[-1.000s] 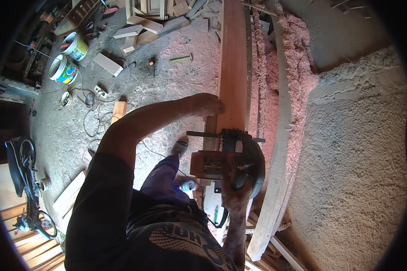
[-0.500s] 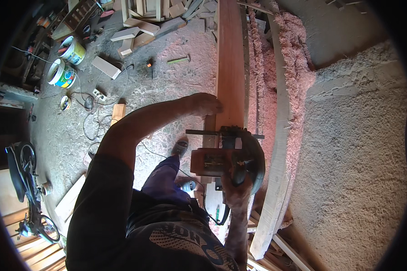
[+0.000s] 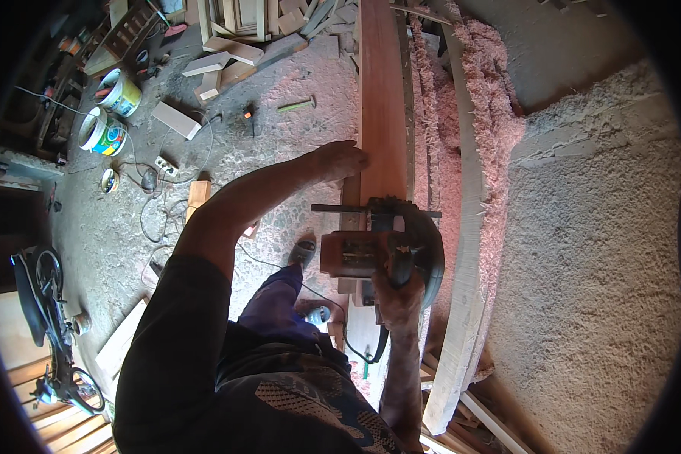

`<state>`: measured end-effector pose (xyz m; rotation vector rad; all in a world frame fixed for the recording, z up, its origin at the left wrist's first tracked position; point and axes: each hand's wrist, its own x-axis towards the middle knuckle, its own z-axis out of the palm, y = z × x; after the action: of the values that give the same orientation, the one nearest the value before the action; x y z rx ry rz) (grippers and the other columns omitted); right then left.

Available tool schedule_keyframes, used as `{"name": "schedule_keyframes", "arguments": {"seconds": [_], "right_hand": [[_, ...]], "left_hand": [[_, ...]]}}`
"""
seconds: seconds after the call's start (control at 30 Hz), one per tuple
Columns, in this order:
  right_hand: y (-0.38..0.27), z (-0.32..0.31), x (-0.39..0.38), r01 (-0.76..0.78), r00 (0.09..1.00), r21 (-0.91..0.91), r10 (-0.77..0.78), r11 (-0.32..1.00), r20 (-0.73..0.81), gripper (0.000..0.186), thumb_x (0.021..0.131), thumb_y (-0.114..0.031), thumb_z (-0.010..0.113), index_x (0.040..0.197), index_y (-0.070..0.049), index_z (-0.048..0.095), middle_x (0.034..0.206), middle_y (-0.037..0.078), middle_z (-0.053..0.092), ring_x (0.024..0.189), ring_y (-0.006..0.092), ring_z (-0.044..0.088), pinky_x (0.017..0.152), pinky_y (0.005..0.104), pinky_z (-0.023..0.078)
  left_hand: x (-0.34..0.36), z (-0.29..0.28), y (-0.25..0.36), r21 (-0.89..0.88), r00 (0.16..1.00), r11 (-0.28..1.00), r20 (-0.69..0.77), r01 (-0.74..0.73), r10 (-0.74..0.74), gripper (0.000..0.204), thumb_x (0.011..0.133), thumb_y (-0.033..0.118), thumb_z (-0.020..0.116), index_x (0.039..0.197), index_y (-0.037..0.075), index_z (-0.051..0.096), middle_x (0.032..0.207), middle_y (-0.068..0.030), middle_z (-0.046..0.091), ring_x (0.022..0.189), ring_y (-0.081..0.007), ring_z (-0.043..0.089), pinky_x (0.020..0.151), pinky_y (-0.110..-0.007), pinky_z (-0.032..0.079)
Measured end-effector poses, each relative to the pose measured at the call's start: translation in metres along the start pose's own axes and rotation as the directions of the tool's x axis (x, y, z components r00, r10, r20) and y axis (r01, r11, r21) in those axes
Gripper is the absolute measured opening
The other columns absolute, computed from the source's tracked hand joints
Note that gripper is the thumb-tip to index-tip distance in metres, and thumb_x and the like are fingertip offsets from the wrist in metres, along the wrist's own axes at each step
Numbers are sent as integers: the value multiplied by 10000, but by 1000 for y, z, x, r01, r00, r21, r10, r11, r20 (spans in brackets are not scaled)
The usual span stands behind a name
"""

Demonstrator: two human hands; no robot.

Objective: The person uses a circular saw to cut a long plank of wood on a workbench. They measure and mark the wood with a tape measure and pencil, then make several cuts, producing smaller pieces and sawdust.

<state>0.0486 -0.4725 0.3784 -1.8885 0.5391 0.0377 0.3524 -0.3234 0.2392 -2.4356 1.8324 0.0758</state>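
Observation:
A long reddish wooden board (image 3: 382, 98) stretches away from me. On its near part sits a circular saw (image 3: 349, 253) with a dark round guard and a flat bar across its front. My right hand (image 3: 398, 300) is wrapped round the saw's rear handle. Further up, my left hand (image 3: 342, 160) grips the board's left edge with curled fingers, ahead of the saw and left of it. The blade is hidden under the saw body. A dark power cord (image 3: 352, 349) hangs from the saw's rear.
Pink shavings (image 3: 486, 83) and a rough pale plank (image 3: 469, 287) lie right of the board, beside a rough wall (image 3: 583, 257). Leftward on the floor are a hammer (image 3: 296, 104), cords, a power strip (image 3: 166, 166), buckets (image 3: 104, 131), wood offcuts (image 3: 234, 51) and a motorbike (image 3: 49, 318).
The saw has moved a little way forward along the board, away from me, with my right hand on it. My left hand stays at the board's left edge, shifted slightly forward.

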Motion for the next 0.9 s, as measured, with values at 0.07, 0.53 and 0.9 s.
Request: {"name": "schedule_keyframes", "arguments": {"seconds": [0.07,0.53,0.9], "right_hand": [[1,2,8,21,1000,-13,-22,1000,-19,227,834,-120,734,1000,4,642,671,111,663,587,206,667,560,386,513],[-3,12,59,45,997,-104,-52,994,-60,302,828,-219,764,981,25,675,694,164,688,621,295,697,601,434,523],[-23,14,76,-18,1000,42,18,999,1,306,826,-205,752,983,46,674,668,150,686,602,253,699,581,412,524]], "left_hand": [[4,3,-2,-23,1000,1000,-20,-9,9,600,752,234,762,1306,74,597,1280,-66,597,1147,-222,625,1044,-379,476],[-64,8,49,-893,357,185,-30,410,-934,386,1016,320,658,1309,70,660,1262,-170,695,1081,-309,712,931,-378,554],[-88,-32,158,-928,526,-148,320,342,-788,674,996,584,577,1364,19,582,1040,-136,653,980,-219,616,856,-417,488]]}}
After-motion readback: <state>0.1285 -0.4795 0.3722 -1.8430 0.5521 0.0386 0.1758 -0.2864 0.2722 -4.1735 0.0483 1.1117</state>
